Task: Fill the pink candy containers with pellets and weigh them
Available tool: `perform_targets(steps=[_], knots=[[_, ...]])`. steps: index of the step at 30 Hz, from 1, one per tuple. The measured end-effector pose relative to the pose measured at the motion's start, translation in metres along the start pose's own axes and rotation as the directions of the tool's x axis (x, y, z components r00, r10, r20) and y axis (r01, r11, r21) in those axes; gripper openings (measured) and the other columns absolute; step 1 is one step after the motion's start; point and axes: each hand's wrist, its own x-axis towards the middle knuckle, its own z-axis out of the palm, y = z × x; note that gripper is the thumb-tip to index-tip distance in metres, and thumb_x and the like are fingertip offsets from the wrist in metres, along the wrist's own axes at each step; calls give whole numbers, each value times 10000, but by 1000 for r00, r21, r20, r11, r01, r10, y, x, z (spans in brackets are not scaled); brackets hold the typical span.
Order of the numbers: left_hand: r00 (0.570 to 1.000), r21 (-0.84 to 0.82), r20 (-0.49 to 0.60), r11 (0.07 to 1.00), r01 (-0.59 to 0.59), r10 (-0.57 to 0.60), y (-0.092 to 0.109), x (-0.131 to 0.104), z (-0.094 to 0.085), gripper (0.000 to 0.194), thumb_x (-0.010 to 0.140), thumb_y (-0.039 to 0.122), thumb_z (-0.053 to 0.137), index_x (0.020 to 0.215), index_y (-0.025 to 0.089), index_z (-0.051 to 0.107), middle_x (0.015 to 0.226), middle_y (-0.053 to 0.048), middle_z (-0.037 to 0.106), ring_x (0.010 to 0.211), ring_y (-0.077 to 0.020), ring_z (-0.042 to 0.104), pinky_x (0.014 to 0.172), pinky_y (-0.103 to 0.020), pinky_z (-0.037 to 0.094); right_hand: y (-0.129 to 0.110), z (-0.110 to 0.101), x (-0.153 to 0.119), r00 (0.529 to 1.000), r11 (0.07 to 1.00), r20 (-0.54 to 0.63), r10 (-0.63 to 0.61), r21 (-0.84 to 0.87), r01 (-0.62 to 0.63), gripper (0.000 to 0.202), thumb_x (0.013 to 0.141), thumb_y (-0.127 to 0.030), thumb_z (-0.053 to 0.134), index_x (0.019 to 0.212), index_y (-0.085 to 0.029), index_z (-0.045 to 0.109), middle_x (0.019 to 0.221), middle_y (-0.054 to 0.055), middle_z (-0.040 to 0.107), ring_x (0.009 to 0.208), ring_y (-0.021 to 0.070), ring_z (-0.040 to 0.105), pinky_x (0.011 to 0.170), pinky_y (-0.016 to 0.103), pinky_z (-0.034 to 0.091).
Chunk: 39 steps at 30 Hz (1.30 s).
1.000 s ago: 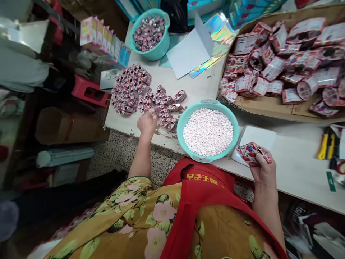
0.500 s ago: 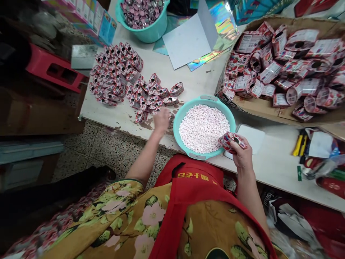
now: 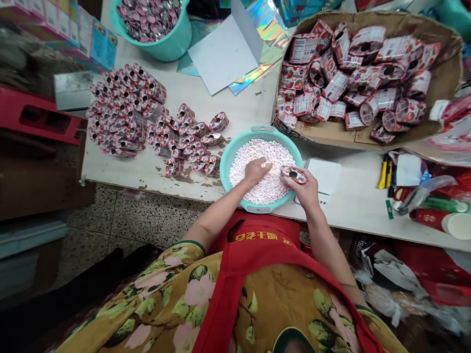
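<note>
A teal basin of small pale pink-white candies sits at the table's front edge. My left hand is over the candies, its fingers drawn together around a few of them. My right hand grips a small oval candy container with a red printed wrap and a dark hole on top, tilted above the basin's right side. To the left stand several similar containers in a loose group, with a denser cluster behind them.
A cardboard box of more wrapped containers lies at right. A teal bucket of pink and silver caps stands at the back left. White sheets lie behind. A white scale-like slab and yellow cutters are right of the basin.
My left hand has moved right, from the standing containers into the basin's candies. My right hand has brought its container in over the basin and turned its holed top up. The camera view has shifted.
</note>
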Motion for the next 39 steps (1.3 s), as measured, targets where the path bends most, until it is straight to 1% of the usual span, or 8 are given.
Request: perform_targets(steps=[2, 5, 8, 13, 18, 27, 34, 39], knots=[[995, -280, -24, 956, 84, -95, 2, -1, -6, 328, 806, 485, 722, 743, 199, 573, 744, -30, 628, 805, -214, 629, 788, -342, 495, 0, 1, 0, 1000, 999, 4, -31, -39, 31, 515, 621, -419, 871, 1073, -217, 729, 1028, 32, 756, 932, 205, 694, 939, 371, 550], [982, -680, 101, 709, 186, -161, 17, -9, -19, 429, 753, 529, 768, 731, 215, 477, 620, 37, 504, 537, -116, 507, 544, -263, 427, -2, 4, -1, 995, 986, 26, -101, -127, 104, 476, 662, -415, 836, 1086, -232, 723, 1085, 40, 738, 992, 226, 683, 970, 392, 533], [982, -822, 167, 537, 188, -88, 45, -26, -37, 463, 743, 550, 776, 767, 215, 457, 620, 54, 487, 444, -65, 419, 445, -225, 331, -4, 13, -4, 978, 949, 82, -190, -240, 205, 419, 695, -387, 792, 1079, -239, 718, 1094, 41, 725, 1018, 243, 674, 977, 402, 522], [999, -882, 25, 472, 2, 44, 83, -51, -50, 438, 810, 611, 663, 852, 207, 501, 765, -3, 626, 583, -109, 599, 528, -246, 448, -5, 39, -8, 953, 889, 186, -241, -352, 294, 366, 701, -332, 746, 1055, -243, 719, 1047, 51, 723, 987, 269, 675, 900, 395, 531], [995, -874, -98, 477, -93, 14, 88, -52, -45, 448, 827, 622, 635, 803, 205, 473, 759, -1, 606, 725, -144, 675, 642, -265, 512, -4, 52, -6, 957, 867, 176, -230, -410, 284, 367, 704, -344, 753, 1049, -223, 713, 1049, 64, 717, 984, 283, 674, 887, 399, 527], [996, -895, -78, 437, -89, 43, 93, -38, -43, 401, 837, 571, 684, 888, 207, 525, 701, 42, 558, 569, -85, 574, 590, -244, 479, -8, 52, -1, 969, 879, 112, -222, -407, 248, 407, 681, -320, 757, 1072, -213, 719, 1113, 75, 724, 1038, 303, 676, 958, 431, 526], [996, -925, -48, 373, -73, 77, 95, -34, -42, 440, 753, 473, 809, 1019, 222, 566, 683, 65, 589, 549, -81, 581, 549, -214, 469, -13, 49, 1, 966, 878, 108, -236, -403, 259, 407, 690, -341, 739, 1074, -210, 715, 1059, 68, 727, 1009, 290, 677, 943, 430, 531], [989, -892, -99, 431, -135, 106, 100, -31, -40, 378, 765, 469, 814, 873, 190, 583, 640, 61, 583, 549, -72, 588, 574, -202, 487, -15, 45, 3, 962, 887, 92, -256, -373, 272, 396, 677, -341, 738, 1047, -204, 703, 1072, 73, 723, 1025, 289, 671, 946, 426, 524]])
